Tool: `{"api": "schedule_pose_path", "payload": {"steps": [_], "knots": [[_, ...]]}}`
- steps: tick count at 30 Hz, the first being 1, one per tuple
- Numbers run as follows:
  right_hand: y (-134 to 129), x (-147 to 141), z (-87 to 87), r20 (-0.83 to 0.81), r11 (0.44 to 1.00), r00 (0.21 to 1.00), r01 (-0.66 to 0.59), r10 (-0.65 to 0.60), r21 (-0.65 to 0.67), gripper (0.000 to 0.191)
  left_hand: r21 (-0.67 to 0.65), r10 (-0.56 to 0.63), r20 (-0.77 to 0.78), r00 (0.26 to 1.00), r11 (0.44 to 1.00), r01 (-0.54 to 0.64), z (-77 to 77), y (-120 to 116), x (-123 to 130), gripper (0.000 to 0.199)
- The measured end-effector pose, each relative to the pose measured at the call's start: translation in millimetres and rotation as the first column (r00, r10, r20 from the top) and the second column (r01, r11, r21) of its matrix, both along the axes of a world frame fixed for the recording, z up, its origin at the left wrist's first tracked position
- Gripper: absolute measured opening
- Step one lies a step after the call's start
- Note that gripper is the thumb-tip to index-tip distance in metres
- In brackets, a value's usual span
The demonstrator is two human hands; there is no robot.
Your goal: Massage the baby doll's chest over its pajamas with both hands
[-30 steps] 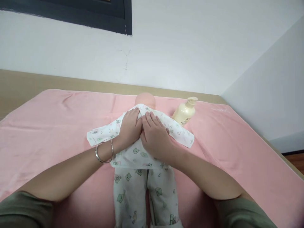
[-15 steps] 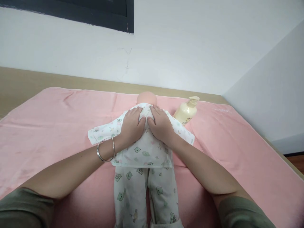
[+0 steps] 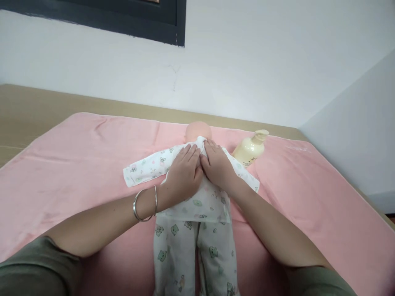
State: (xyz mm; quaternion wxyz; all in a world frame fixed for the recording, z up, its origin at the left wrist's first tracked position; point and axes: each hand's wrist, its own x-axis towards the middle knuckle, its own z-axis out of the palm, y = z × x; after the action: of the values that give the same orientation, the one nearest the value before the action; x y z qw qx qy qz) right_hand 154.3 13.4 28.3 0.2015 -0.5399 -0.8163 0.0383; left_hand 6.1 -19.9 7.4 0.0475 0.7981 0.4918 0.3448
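Observation:
A doll (image 3: 198,130) in a white printed top (image 3: 197,205) and matching trousers (image 3: 175,246) lies on a pink sheet (image 3: 92,164), its bald head away from me. My left hand (image 3: 185,172) rests flat on the upper part of the top, fingers extended. Beside it my right hand (image 3: 218,164) lies flat on the same cloth, the thumbs close together. Neither hand grasps anything. Two silver bangles hang on my left wrist.
A cream pump bottle (image 3: 250,149) stands tilted right of the doll's head. Behind the sheet run a wooden edge (image 3: 123,106) and a white wall (image 3: 231,61) with a dark frame (image 3: 123,24).
My left hand has shifted right across the top, closer to my right hand, and its fingers are more together. The whole view has moved slightly, so the scene sits further right.

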Motion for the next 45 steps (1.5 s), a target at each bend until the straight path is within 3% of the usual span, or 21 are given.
{"api": "schedule_pose_path", "payload": {"steps": [6, 12, 18, 24, 28, 35, 39, 45], "knots": [[-13, -4, -1.8, 0.102, 0.985, 0.99, 0.085, -0.101, 0.149, 0.054, -0.016, 0.007, 0.015, 1.0, 1.0, -0.007, 0.5, 1, 0, 0.053], [-23, -9, 7.7, 0.217, 0.962, 0.962, 0.109, -0.165, 0.249, 0.046, -0.092, 0.051, 0.067, 0.996, 0.995, -0.045, 3.2, 7, -2, 0.051], [-25, -12, 10.3, 0.22, 0.971, 0.962, 0.116, -0.162, 0.209, 0.045, -0.189, 0.179, 0.091, 0.98, 0.969, -0.159, 6.7, 26, -7, 0.045], [2, -3, 3.4, 0.084, 0.997, 0.996, 0.036, -0.041, 0.067, 0.045, -0.054, 0.09, -0.095, 0.991, 0.994, -0.096, 6.5, 9, -2, 0.047], [10, -2, 3.3, 0.056, 0.998, 0.997, 0.05, -0.053, 0.048, 0.049, -0.051, 0.049, -0.095, 0.994, 0.997, -0.054, 5.2, 0, 0, 0.048], [-26, -11, 7.1, 0.125, 0.991, 0.991, 0.036, -0.052, 0.129, 0.046, -0.223, 0.135, 0.003, 0.991, 0.966, -0.131, 9.4, 34, -12, 0.042], [-39, -13, 13.7, 0.165, 0.993, 0.986, 0.008, -0.028, 0.117, 0.044, -0.185, 0.146, 0.015, 0.989, 0.973, -0.141, 10.5, 37, -13, 0.035], [1, -1, 12.4, 0.064, 0.999, 0.997, 0.044, -0.042, -0.019, 0.043, -0.063, 0.06, -0.048, 0.997, 0.996, -0.063, 4.7, 7, -3, 0.045]]}}
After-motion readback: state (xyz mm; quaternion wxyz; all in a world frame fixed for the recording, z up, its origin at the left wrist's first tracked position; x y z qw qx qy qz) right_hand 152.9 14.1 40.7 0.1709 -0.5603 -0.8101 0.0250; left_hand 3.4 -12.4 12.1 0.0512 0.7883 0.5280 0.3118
